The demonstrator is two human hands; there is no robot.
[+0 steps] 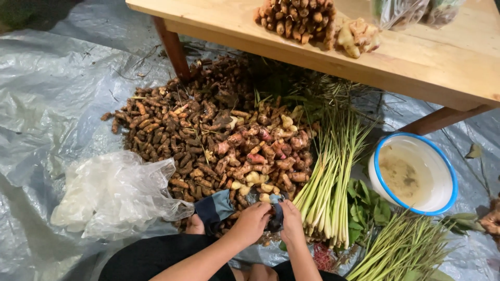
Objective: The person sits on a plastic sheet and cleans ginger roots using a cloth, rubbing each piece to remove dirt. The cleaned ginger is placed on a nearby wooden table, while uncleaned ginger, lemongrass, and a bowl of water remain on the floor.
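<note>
Head view: a dark plastic bag [275, 217] is pinched between the left hand [252, 221] and the right hand [291, 222], fingers curled tight on its edge, just in front of the heap of roots [208, 135]. Its contents cannot be made out. Lemongrass stalks [333, 177] lie beside; the table [427, 62] is cut off above.

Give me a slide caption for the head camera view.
Both hands, left hand and right hand, grip a dark bag beside piled rhizomes and lemongrass.
</note>
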